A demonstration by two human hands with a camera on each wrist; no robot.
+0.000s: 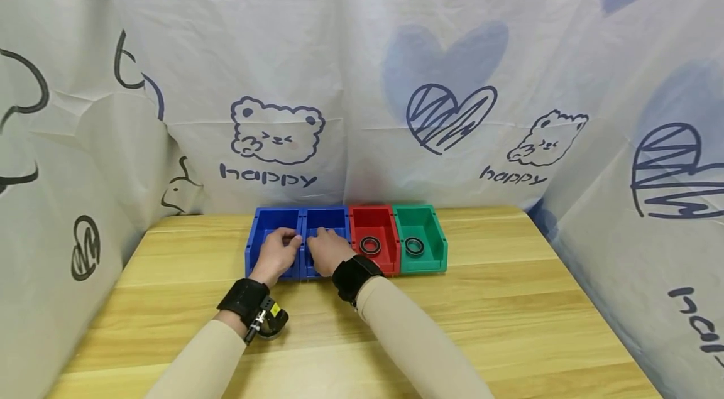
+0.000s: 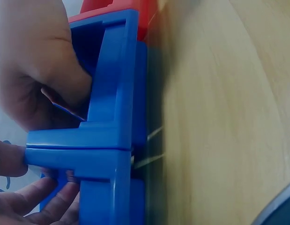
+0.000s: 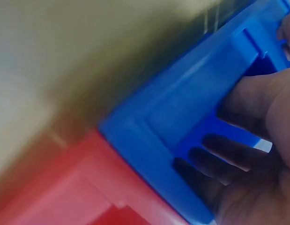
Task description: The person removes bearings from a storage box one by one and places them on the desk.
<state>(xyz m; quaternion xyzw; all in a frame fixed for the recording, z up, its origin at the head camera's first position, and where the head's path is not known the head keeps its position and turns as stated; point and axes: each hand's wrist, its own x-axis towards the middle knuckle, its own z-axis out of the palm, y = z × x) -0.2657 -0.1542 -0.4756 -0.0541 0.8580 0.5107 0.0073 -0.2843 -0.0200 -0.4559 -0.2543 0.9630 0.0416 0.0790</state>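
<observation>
My left hand (image 1: 275, 256) reaches into the left blue bin (image 1: 258, 229). Its thumb (image 2: 11, 159) lies right at the rim between the two blue bins, while the other fingers (image 2: 53, 204) extend down inside, apart from the thumb. Beside it, my right hand (image 1: 328, 251) dips into the second blue bin (image 1: 327, 218). In the right wrist view its fingers (image 3: 219, 164) are spread within this bin, with a gap to the thumb. No object shows between the fingers of either hand. The hands partly hide both bin floors.
A red bin (image 1: 375, 217) and a green bin (image 1: 418, 217) continue the row on the right. One ring-shaped bearing (image 1: 362, 246) lies in the red bin, another bearing (image 1: 415, 254) in the green. The wooden table (image 1: 509, 298) backs onto a printed curtain (image 1: 362, 72).
</observation>
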